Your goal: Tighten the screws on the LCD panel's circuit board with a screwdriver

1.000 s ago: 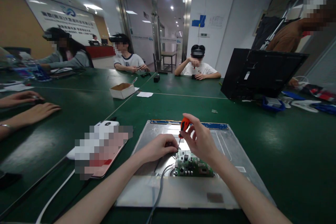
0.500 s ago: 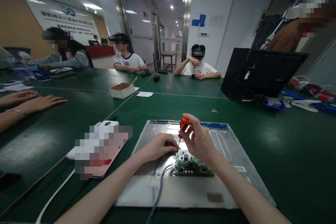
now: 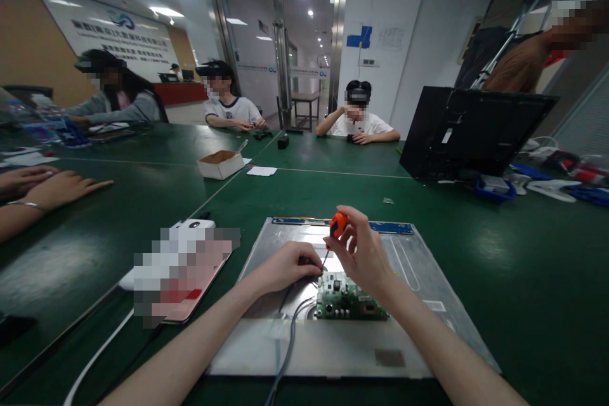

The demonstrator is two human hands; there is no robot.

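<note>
Beyond the right hand's (image 3: 368, 254) screwdriver (image 3: 338, 226), a sign (image 3: 107, 35) bears Chinese writing

Green tbl (image 3: 480, 292); metal panel (image 3: 333, 349) flat, nr side; open box (image 3: 221, 170), white paper (image 3: 261, 171) farther back; blk monitor (image 3: 480, 133) at R

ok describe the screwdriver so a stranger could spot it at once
On the green table, find the large silver panel bearing a green circuit board. Near the board's far left corner, the right hand holds the screwdriver, tip down. Its orange-and-black handle sets it apart from silver and green.
</note>
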